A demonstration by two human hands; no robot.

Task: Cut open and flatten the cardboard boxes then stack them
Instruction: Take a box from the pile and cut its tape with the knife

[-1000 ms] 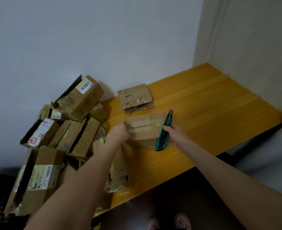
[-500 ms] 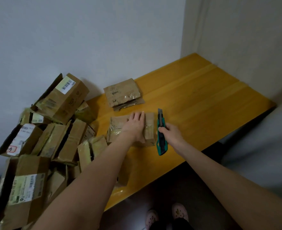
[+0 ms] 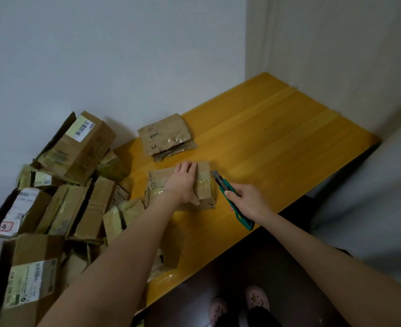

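A small taped cardboard box lies on the yellow wooden table. My left hand lies flat on top of it, fingers straight, pressing it down. My right hand grips a green utility knife, whose blade tip sits at the box's right edge. Behind the box, near the wall, rests a short stack of flattened cardboard.
A heap of unopened and half-open cardboard boxes with shipping labels fills the table's left end. White walls close in the back and right. The table's front edge runs diagonally past my right hand, with dark floor and my feet below.
My left hand went from the box's left end to lying flat on its top. The knife tip swung in toward the box's right edge. The camera shifted slightly.
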